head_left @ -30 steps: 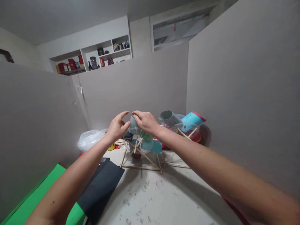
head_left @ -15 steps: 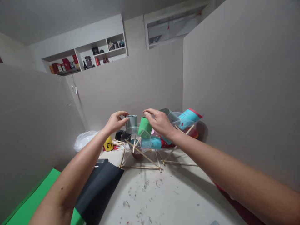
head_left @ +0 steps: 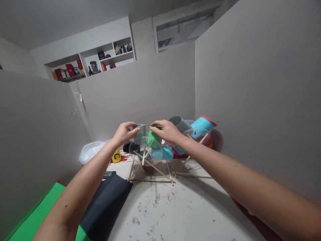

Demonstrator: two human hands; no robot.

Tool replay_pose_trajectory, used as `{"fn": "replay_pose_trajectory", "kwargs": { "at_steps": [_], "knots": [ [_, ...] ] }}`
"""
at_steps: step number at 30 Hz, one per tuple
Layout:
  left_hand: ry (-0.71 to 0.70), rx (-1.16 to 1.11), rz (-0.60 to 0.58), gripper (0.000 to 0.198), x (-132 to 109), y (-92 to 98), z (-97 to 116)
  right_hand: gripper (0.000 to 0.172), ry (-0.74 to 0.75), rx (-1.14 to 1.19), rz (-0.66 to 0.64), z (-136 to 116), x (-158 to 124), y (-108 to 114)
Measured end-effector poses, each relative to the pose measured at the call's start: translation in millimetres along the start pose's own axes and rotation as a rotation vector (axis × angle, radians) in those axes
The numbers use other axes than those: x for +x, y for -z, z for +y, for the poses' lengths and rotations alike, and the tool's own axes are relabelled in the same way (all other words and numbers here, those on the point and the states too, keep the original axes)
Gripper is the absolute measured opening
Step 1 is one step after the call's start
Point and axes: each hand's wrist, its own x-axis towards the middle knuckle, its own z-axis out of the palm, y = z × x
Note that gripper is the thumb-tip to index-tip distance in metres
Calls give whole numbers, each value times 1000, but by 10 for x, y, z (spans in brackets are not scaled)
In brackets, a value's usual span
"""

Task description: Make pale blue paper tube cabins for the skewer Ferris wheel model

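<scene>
My left hand (head_left: 124, 133) pinches the rim of a grey paper cylinder (head_left: 139, 136) between thumb and fingers. Thumb and fingers of my right hand (head_left: 167, 131) are closed on the upper edge of a green paper cylinder (head_left: 153, 139) beside it. Both cylinders sit at the top of a wheel with a clear plastic disc (head_left: 132, 158). A light blue cylinder (head_left: 166, 153) and a black one (head_left: 127, 147) are also around this wheel. Thin wooden sticks form its stand (head_left: 150, 180), which rests on the white table (head_left: 160, 211).
Behind my right hand stands another stick frame (head_left: 198, 175) with a larger grey cylinder (head_left: 181, 124) and a blue, red-edged one (head_left: 203, 125). To the left are a plastic bag (head_left: 90, 151), a yellow cylinder (head_left: 116, 156), black sheets (head_left: 106, 204) and green sheets (head_left: 42, 214). Grey panels (head_left: 250, 83) enclose the table.
My right hand has moved slightly left and down, and its fingers have closed on the green cylinder's rim. My left fingers have moved further over the grey cylinder's edge.
</scene>
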Motion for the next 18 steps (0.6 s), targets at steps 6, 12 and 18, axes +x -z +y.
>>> {"fn": "replay_pose_trajectory", "kwargs": {
  "at_steps": [6,12,18],
  "knots": [
    [-14,-83,-21,33,40,-74,-23,24,-45,1,-25,-4,22,-95],
    [24,-90,-54,31,-9,-15,32,26,-56,28,-26,-21,14,-85],
    [34,-69,-62,32,-3,-6,2,26,-53,24,-18,-36,28,-79]
  ]
}}
